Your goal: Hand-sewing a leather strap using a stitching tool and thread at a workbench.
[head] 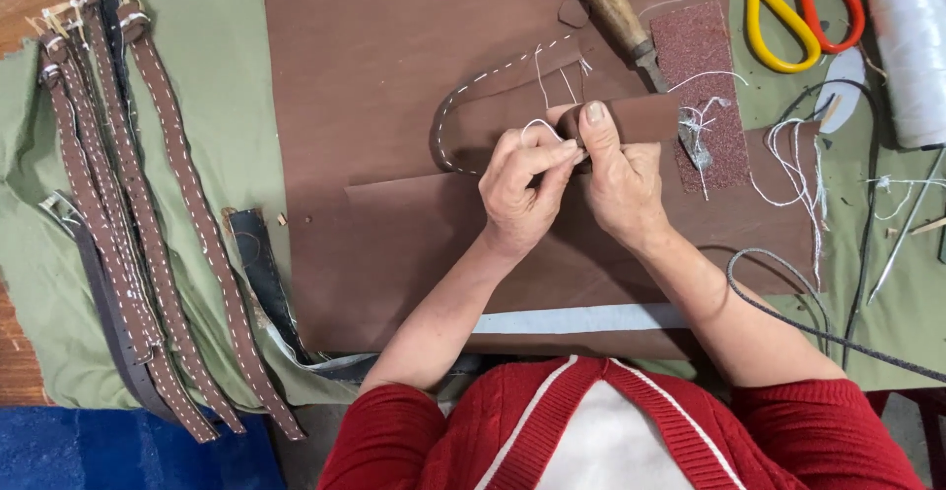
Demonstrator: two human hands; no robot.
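Both hands pinch tight — left hand [520, 189] on white thread [538, 125], right hand [619, 179] on brown strap [631, 117].

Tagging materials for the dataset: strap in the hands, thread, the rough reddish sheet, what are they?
Strap, pinched by left hand and right hand: looks like matte brown leather or a leather-like sheet, folded with a clean cut edge. Thread: white, fairly thick, possibly waxed. Sheet: reddish-brown with a gritty grain, likely sandpaper.

On the table [227, 76], stitched straps [148, 214] lie left of the leather sheet [374, 76], scissors [798, 7] and thread spool [912, 51] far right, sandpaper [705, 66] beside the awl [616, 12] between.
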